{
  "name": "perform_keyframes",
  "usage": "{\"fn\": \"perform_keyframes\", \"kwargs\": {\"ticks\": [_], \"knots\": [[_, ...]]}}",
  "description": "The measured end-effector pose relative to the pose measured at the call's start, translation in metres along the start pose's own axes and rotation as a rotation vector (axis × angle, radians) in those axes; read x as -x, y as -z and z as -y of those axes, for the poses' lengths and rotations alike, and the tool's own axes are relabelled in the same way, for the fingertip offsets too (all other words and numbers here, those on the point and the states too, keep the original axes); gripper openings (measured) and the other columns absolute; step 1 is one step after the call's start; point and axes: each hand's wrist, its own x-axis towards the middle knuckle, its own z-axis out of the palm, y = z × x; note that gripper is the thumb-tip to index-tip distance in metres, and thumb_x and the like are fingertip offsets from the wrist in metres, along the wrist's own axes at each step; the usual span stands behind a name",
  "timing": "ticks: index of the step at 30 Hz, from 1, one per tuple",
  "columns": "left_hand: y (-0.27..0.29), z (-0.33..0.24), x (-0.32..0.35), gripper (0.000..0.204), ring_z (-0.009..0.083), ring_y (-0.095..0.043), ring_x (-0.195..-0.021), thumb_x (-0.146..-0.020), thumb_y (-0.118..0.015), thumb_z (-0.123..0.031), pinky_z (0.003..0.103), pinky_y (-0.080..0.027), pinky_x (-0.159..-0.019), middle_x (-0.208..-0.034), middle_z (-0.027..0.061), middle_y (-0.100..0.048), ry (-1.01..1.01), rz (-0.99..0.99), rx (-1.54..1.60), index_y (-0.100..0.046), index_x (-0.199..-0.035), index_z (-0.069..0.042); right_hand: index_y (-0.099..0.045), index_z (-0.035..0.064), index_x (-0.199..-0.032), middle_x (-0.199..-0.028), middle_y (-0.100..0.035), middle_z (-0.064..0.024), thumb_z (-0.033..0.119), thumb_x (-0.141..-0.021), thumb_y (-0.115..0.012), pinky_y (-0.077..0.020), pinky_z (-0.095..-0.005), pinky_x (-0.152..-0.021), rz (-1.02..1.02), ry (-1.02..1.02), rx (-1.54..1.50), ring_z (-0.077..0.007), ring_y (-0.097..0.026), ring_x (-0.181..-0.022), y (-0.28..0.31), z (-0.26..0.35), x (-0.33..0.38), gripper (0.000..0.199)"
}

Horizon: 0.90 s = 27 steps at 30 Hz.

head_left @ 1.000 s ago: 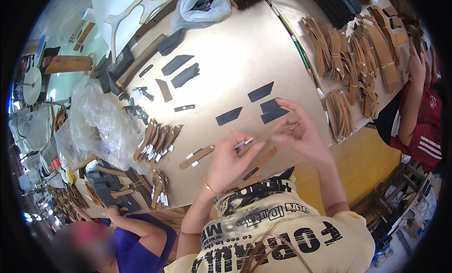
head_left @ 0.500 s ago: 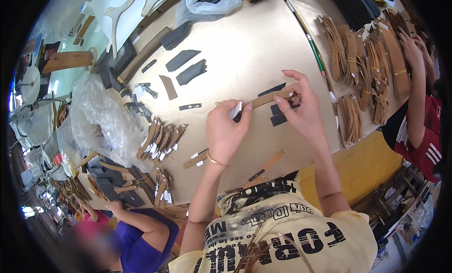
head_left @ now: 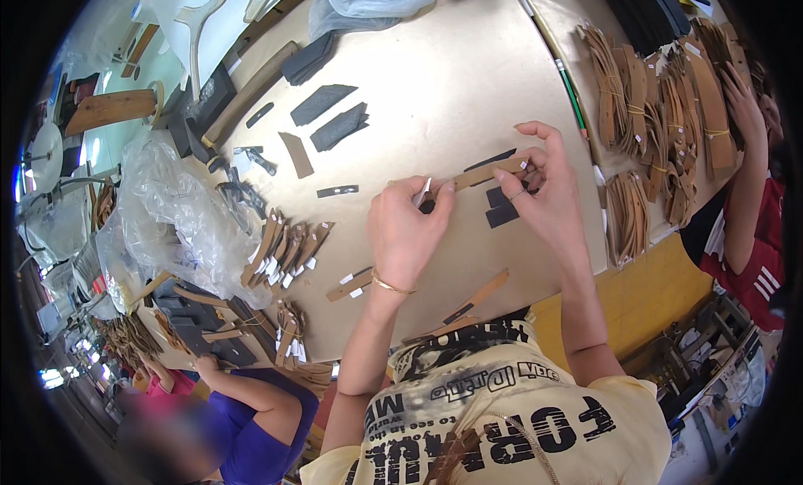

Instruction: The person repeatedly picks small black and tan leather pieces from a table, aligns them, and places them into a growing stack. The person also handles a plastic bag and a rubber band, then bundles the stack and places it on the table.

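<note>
Above the table, a flat brown leather strip [head_left: 478, 174] stretches between my two hands. My left hand [head_left: 407, 232] pinches its left end, with a folded white slip [head_left: 423, 192] and a small dark piece showing at the thumb. At the strip's other end, which bears a small white tag, my right hand [head_left: 545, 199] grips with thumb and curled fingers while the forefinger arches up. Dark rectangular pieces [head_left: 503, 210] lie on the table beside the right thumb. A narrow black strip [head_left: 490, 159] shows just beyond the leather.
Tagged brown strips [head_left: 284, 246] lie in a pile left of my hands, near crumpled clear plastic [head_left: 180, 221]. A hammer [head_left: 251, 96] and stacked black pieces [head_left: 339, 127] lie farther off. Bundled brown strips [head_left: 627, 205] line the right side, where another person's hand [head_left: 744, 104] reaches in.
Both hands have shifted slightly right in the picture, as have the table's things at right. The white slip at my left thumb now shows narrower. The grip on the leather strip stays.
</note>
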Motion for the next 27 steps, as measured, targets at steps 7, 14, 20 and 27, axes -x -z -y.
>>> {"fn": "perform_keyframes", "kwargs": {"ticks": [7, 14, 20, 27], "knots": [[0.000, -0.001, 0.001, 0.025, 0.0240, -0.057, -0.048, -0.082, -0.072, -0.026, 0.034, -0.043, -0.051, -0.056, 0.0133, -0.060, 0.014, 0.003, -0.048, -0.073, -0.078, -0.001, -0.045, 0.0075, -0.127, -0.073, -0.056, -0.0052, 0.001, -0.081, -0.071, -0.0473, -0.0282, -0.063, -0.014, 0.013, 0.032, -0.0150, -0.060, -0.070, -0.001, -0.002, -0.001, 0.053], [-0.002, -0.001, 0.001, 0.026, 0.0260, -0.057, -0.049, -0.081, -0.073, -0.026, 0.035, -0.043, -0.052, -0.056, 0.0136, -0.060, 0.019, -0.017, -0.041, -0.071, -0.075, -0.001, -0.044, 0.0087, -0.126, -0.075, -0.057, 0.0004, -0.003, -0.082, -0.070, -0.0395, -0.0199, -0.059, -0.034, 0.022, 0.040, -0.0057, -0.049, -0.068, -0.004, -0.003, -0.001, 0.053], [-0.002, -0.007, 0.001, 0.027, 0.0288, -0.059, -0.051, -0.080, -0.073, -0.027, 0.037, -0.044, -0.053, -0.057, 0.0137, -0.061, 0.048, -0.025, -0.079, -0.070, -0.073, -0.001, -0.043, 0.0090, -0.128, -0.079, -0.057, -0.0005, -0.002, -0.081, -0.072, -0.0409, -0.0207, -0.059, -0.038, 0.009, 0.039, -0.0068, -0.049, -0.067, -0.005, -0.003, 0.000, 0.056], [-0.001, -0.012, 0.002, 0.028, 0.0303, -0.062, -0.055, -0.080, -0.073, -0.028, 0.037, -0.046, -0.055, -0.060, 0.0136, -0.063, 0.083, -0.016, -0.113, -0.069, -0.071, -0.002, -0.040, 0.0050, -0.136, -0.079, -0.063, -0.0072, 0.000, -0.084, -0.070, -0.0499, -0.0258, -0.060, -0.073, 0.051, 0.028, -0.0135, -0.063, -0.069, 0.003, -0.003, -0.003, 0.061]]}}
